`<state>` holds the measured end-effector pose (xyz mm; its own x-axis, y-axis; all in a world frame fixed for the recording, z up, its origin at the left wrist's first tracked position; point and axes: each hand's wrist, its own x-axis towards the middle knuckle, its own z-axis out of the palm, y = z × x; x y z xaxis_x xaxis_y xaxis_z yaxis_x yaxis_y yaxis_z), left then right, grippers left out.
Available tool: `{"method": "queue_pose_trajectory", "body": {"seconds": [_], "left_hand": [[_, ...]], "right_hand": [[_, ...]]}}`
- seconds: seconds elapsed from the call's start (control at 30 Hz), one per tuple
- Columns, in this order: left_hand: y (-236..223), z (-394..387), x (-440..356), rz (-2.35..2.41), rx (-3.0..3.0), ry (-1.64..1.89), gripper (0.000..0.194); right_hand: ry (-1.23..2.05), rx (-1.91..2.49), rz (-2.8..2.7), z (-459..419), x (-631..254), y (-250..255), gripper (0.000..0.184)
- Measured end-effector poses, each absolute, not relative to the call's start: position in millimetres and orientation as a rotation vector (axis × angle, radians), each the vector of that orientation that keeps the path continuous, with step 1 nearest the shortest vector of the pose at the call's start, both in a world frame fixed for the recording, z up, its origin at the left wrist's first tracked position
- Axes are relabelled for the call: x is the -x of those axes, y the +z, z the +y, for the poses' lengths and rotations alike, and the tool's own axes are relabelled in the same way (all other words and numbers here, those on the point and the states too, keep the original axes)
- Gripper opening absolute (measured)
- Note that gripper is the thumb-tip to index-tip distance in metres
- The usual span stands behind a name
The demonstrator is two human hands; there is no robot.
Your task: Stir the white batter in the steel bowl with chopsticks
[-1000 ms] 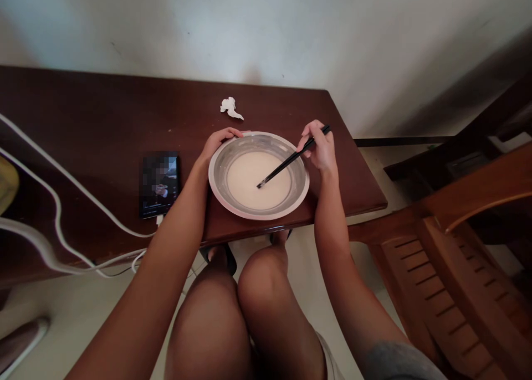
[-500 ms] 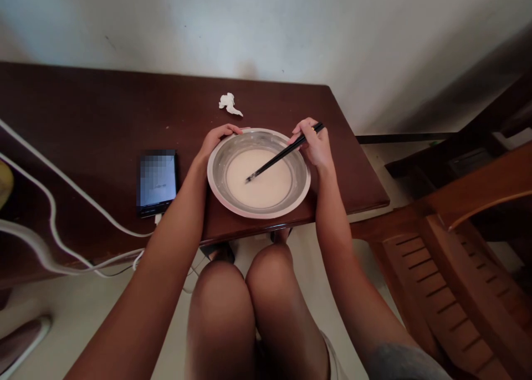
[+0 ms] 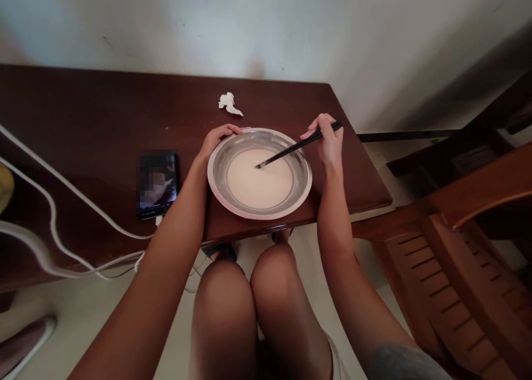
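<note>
A wide metal bowl [image 3: 303, 189] stands near the front edge of the dark brown table [image 3: 103, 108]. Pale, creamy liquid [image 3: 261, 189] covers its bottom. My left hand [image 3: 216, 139] grips the bowl's far left rim, the fingers over the edge and the thumb hidden. On the right, my right hand [image 3: 328, 139] is closed around black chopsticks [image 3: 296, 146], held slanting down to the left. Their tips, coated with white, touch or hover just over the liquid; I cannot tell which.
Behind the bowl lies a crumpled white tissue [image 3: 230, 104]. A phone [image 3: 157, 185] with a lit screen rests left of my forearm, plugged into a white cable [image 3: 89, 193]. A wooden chair [image 3: 436, 280] stands at the right, and a wall [image 3: 249, 31] backs the table.
The chopstick tips swept left across the bowl, then back right and toward the far side. My right hand moved left, then out to the right. My left hand stayed on the rim.
</note>
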<state>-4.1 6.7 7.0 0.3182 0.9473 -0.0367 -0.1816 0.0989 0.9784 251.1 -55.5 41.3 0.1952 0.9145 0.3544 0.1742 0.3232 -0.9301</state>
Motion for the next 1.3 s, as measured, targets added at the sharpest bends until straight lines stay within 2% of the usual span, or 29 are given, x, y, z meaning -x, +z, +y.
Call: {"method": "queue_pose_trajectory", "body": {"seconds": [0.23, 0.43, 0.6, 0.8, 1.0, 1.17, 1.3], "left_hand": [[0.1, 10.1, 6.0, 0.832, -1.137, 1.022, 0.017], [1.6, 9.4, 4.7, 0.869, -1.135, 1.016, 0.015], [1.5, 8.3, 4.9, 0.821, -1.136, 1.038, 0.018], [4.1, 6.7, 3.8, 0.817, -1.107, 1.021, 0.021], [3.1, 7.9, 3.6, 0.851, -1.144, 1.016, 0.020], [3.2, 8.6, 2.8, 0.843, -1.163, 1.035, 0.018], [4.9, 8.3, 2.2, 0.877, -1.164, 1.021, 0.019]], "right_hand": [[0.887, 1.062, -1.366, -54.3, -245.8, 36.0, 0.045], [0.742, 1.092, -1.241, -52.8, -254.5, 36.8, 0.050], [0.891, 1.103, -1.358, -54.9, -249.3, 35.6, 0.047], [0.761, 1.002, -1.256, -51.4, -255.4, 34.3, 0.052], [0.888, 0.991, -1.361, -51.9, -251.9, 34.2, 0.045], [0.746, 1.022, -1.242, -50.7, -256.6, 34.7, 0.051], [0.875, 0.977, -1.328, -52.4, -254.1, 34.9, 0.046]]}}
